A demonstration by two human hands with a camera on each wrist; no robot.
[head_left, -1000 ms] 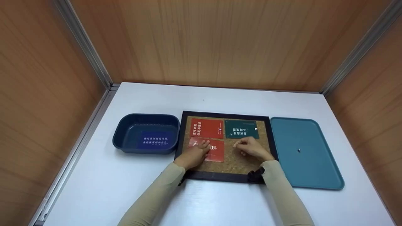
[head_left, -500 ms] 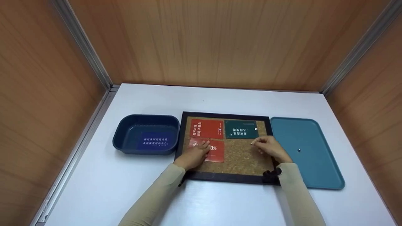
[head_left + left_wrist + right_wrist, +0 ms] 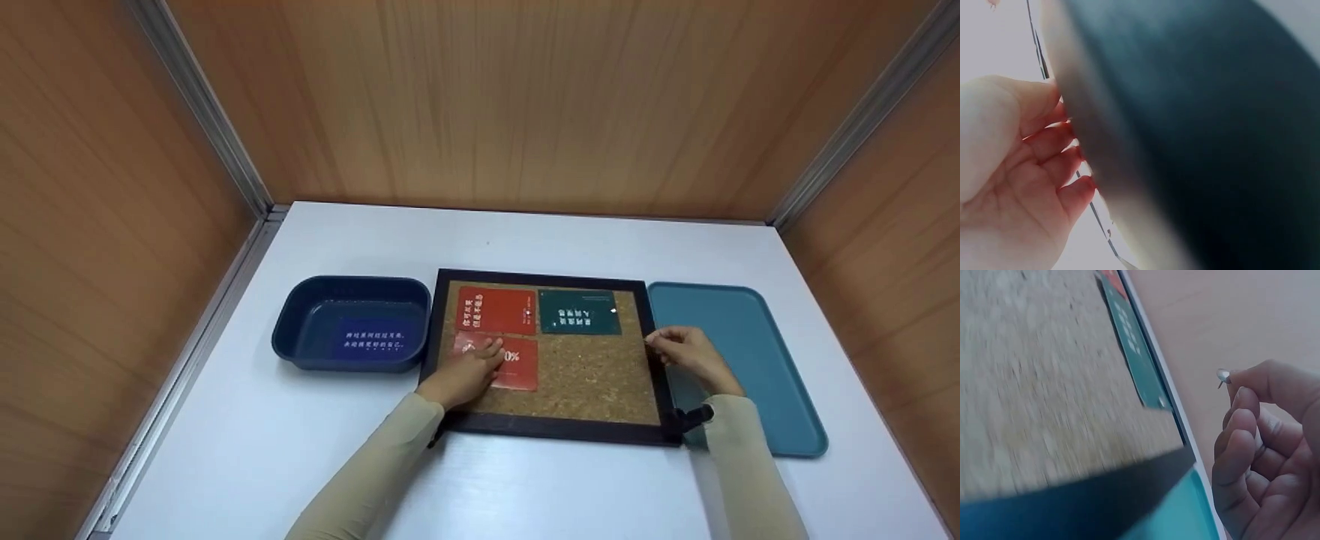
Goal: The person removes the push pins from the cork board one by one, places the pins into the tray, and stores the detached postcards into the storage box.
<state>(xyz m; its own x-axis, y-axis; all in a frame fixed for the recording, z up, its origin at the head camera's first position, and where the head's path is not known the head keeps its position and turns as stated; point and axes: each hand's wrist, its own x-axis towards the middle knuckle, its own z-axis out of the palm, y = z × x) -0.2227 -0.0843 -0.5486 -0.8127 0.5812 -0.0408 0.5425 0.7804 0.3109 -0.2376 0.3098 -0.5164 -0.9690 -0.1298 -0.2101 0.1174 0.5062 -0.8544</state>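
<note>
My left hand (image 3: pixel 465 375) lies with extended fingers on the lower red card (image 3: pixel 517 367), pressing it against the framed corkboard (image 3: pixel 592 375). In the left wrist view its fingers reach the edge of a large blurred shape. A thumbtack (image 3: pixel 1222 375) with a shiny round head is pinched between the thumb and index finger of my right hand (image 3: pixel 694 356), over the board's right frame edge beside the tray. Above, an upper red card (image 3: pixel 502 311) and a green card (image 3: pixel 577 309) lie on the cork, each with a tack at its right side.
A dark blue basin (image 3: pixel 300 349) with a blue card (image 3: pixel 375 341) in it stands left of the board. A teal tray (image 3: pixel 765 375) sits at the right. Wooden panels (image 3: pixel 487 105) enclose the white table (image 3: pixel 540 487).
My right hand has moved steadily right, from over the cork's middle to the board's right frame, still pinching the thumbtack. My left hand has stayed on the lower red card.
</note>
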